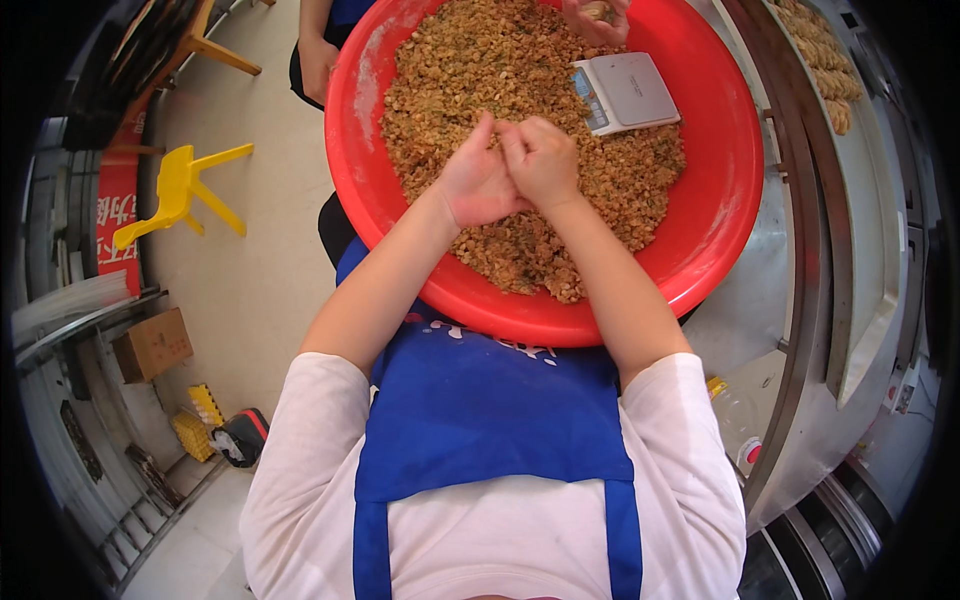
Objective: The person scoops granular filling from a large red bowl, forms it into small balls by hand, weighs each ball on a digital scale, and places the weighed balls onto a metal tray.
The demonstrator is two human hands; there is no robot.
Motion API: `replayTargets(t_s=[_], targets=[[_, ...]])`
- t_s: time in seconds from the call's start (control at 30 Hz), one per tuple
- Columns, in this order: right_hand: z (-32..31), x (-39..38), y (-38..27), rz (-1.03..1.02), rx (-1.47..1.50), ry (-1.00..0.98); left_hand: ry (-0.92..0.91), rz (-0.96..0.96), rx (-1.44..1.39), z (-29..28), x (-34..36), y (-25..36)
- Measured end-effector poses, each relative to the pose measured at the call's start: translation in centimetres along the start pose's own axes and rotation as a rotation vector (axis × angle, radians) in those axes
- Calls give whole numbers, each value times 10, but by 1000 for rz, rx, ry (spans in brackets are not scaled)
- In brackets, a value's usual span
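Note:
My left hand (478,180) and my right hand (542,163) are pressed together above a big red basin (722,190). The right is curled with its knuckles up, and the left cups against it with its thumb raised. Whatever lies between the palms is hidden. Beneath them spreads a brown, crumbly mixture (480,60) with coarse bits. A white kitchen scale (630,92) sits in the basin on the mixture, right of my hands. At the basin's far side another person's hand (597,20) holds a small pale-brown lump.
Another person's hand (317,68) hangs beside the basin's left rim. A metal worktable (850,250) at the right carries rows of shaped pieces (825,60). A yellow stool (178,190) and a cardboard box (152,345) stand at the left.

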State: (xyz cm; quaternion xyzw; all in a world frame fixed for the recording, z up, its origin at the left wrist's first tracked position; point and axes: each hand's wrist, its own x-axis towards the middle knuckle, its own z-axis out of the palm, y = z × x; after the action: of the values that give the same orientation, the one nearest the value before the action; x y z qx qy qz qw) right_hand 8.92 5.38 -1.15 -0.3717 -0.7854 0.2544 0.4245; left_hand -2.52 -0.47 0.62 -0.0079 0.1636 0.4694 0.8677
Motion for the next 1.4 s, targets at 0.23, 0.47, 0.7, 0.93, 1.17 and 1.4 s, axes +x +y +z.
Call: replayTargets(t_s=[0.23, 0.47, 0.7, 0.93, 1.17, 1.4], targets=[[7, -1, -21, -205, -93, 97, 62, 137, 126, 8, 7, 0], [-5, -6, -24, -212, -43, -166, 517, 500, -19, -14, 5, 11], [-16, 1, -24, 186, 199, -37, 791, 558, 214, 13, 1, 10], [-2, -2, -12, -13, 83, -19, 400, 220, 156, 2, 7, 2], [-7, -2, -17, 187, 239, -59, 349, 234, 67, 18, 4, -11], [-1, -6, -21, -184, -52, -71, 541, 482, -102, -14, 6, 7]])
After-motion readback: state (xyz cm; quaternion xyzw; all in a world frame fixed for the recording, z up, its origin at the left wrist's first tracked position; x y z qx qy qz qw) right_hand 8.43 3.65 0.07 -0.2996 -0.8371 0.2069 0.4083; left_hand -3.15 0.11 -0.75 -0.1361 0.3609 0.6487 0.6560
